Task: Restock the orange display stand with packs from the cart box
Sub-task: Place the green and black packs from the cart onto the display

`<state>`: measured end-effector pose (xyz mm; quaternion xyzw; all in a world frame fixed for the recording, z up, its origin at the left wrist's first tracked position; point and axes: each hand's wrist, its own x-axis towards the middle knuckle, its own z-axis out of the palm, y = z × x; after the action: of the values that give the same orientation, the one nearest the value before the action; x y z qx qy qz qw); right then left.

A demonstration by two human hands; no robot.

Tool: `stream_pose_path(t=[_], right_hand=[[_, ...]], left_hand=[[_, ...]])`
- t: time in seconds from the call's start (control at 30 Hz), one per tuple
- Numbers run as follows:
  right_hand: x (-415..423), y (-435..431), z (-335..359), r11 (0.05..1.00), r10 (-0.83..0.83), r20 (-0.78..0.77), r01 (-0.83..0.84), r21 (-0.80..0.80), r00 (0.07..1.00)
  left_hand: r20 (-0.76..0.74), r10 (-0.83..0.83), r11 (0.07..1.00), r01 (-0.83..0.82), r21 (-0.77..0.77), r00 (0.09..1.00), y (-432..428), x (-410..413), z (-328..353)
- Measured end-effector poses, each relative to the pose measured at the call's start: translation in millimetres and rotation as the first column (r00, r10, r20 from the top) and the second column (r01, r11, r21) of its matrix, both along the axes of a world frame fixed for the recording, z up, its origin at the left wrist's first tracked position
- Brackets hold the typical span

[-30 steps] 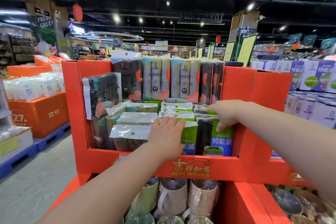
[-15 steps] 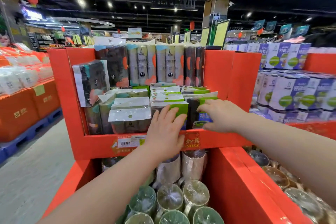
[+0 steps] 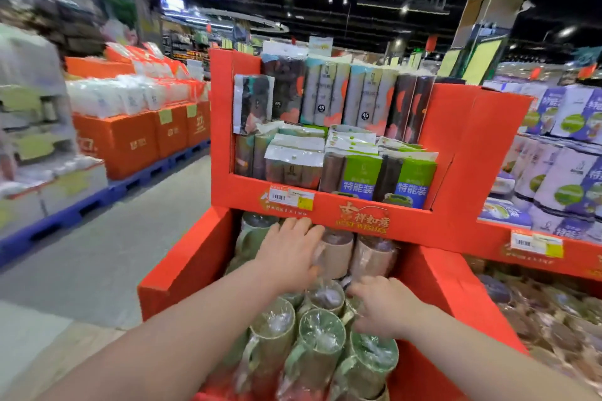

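The orange display stand fills the middle of the head view. Its upper shelf holds green-and-blue packs at the front right, grey packs at the front left and tall upright packs along the back. Both my hands are below that shelf, over the lower bin of film-wrapped mugs. My left hand reaches forward with fingers spread, its tips near the shelf's front lip. My right hand hovers over the green mugs with fingers relaxed and holds nothing. No cart box is in view.
The orange bin wall borders the mugs on the left, with the grey aisle floor beyond it. Orange boxes of white packs sit on blue pallets at left. Purple-and-white packs are stacked at right.
Both hands have come off the packs on the upper shelf and dropped to the mug bin below. The view has swung left and down and is blurred.
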<state>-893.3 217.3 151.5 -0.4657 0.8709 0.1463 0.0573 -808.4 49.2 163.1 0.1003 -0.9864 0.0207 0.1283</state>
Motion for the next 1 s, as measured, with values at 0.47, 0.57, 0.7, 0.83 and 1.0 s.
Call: stream_pose_path(t=[0.47,0.57,0.7,0.83,1.0], right_hand=[[123,-18,-30,0.904,0.417,0.091,-0.402,-0.146,0.904],[164,-31,-37,0.850,0.520,0.103,-0.502,-0.160,0.848],[225,-48,-38,0.758,0.649,0.130,-0.621,-0.200,0.750],[288,-72,-36,0.677,0.734,0.135,-0.702,-0.219,0.666],[375,-107,-40,0.625,0.780,0.177,-0.741,-0.245,0.600]], left_hand=[[0.297,0.516,0.819,-0.564,0.101,0.803,78,204,-97],[0.377,0.594,0.729,-0.674,0.121,0.711,89,257,-115],[0.458,0.672,0.614,-0.784,0.096,0.582,99,327,-136],[0.496,0.713,0.515,-0.850,0.110,0.496,102,394,-147],[0.523,0.737,0.425,-0.895,0.136,0.429,94,482,-147]])
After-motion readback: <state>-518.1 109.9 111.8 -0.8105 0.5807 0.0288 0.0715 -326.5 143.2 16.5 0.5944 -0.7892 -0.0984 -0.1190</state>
